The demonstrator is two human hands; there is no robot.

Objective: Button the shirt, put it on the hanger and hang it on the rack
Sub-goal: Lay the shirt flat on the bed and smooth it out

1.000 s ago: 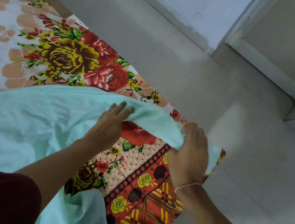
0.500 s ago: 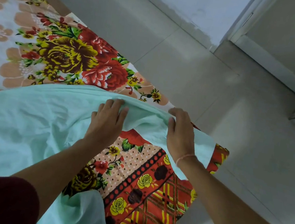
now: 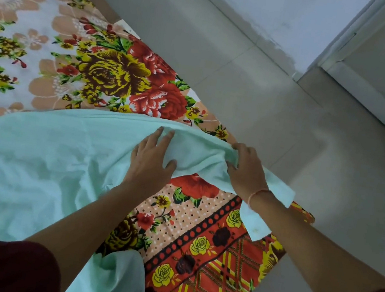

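The mint-green shirt lies spread over the floral bedsheet, filling the frame from nine o'clock toward the centre, probably so its front can be laid flat for buttoning. The left hand presses open-palmed on the cloth with fingers splayed, pinning it, while the right hand, at three o'clock of it, curls over a bunched fold of the sleeve and grips it; the cuff trails toward five o'clock. Compared with half a second ago, the hands sit slightly farther apart and the sleeve is drawn straighter.
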